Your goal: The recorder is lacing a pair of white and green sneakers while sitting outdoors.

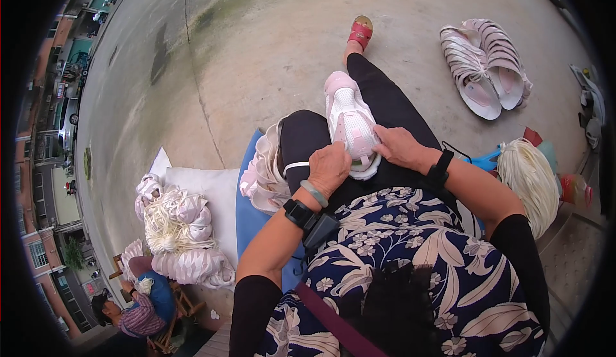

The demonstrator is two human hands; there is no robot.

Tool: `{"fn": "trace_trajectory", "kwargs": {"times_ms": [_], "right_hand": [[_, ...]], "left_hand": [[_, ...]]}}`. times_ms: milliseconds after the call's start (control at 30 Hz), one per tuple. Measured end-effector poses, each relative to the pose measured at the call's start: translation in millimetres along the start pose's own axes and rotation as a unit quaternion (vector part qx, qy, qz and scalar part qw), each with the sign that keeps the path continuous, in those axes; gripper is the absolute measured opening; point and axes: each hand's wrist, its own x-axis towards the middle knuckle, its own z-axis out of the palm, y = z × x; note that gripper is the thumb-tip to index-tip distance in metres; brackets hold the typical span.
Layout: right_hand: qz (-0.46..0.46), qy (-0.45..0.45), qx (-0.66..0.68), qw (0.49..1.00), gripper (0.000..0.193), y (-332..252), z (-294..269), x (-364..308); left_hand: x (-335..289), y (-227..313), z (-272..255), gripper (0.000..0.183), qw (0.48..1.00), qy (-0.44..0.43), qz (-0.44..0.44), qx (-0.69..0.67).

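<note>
A pink and white shoe upper (350, 116) lies across my thighs with its toe pointing away from me. My left hand (330, 168) is closed on its left edge near the ankle opening. On the other side my right hand (399, 146) grips the edge with thumb and fingers. Whether a lace is between the fingers is too small to tell. Against my left thigh leans a stack of similar pink uppers (262, 174). A thick hank of cream-white laces (529, 180) hangs at my right side.
Two nested rows of shoe uppers (484, 65) lie on the concrete floor at far right. To the left, bundled uppers with laces (179, 222) sit by a white sack (208, 187). Another person (144, 315) sits at lower left. A red-capped bottle (575, 190) stands beyond the laces.
</note>
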Motion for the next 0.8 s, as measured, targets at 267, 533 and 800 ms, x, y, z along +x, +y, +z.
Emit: {"fn": "trace_trajectory", "kwargs": {"times_ms": [267, 533, 800], "right_hand": [[0.025, 0.180, 0.037, 0.983, 0.012, 46.4, -64.1, -61.9], [0.343, 0.382, -0.095, 0.853, 0.015, 82.0, -137.2, -227.8], [0.402, 0.348, -0.172, 0.829, 0.011, 118.7, -130.1, -270.1]], "left_hand": [[7.9, -18.8, -5.3, 0.019, 0.999, 0.008, -0.013, -0.045], [37.4, -38.9, 9.4, 0.009, 0.993, -0.057, -0.022, -0.098], [32.4, -8.4, -14.8, 0.008, 0.981, -0.095, -0.071, -0.156]]}}
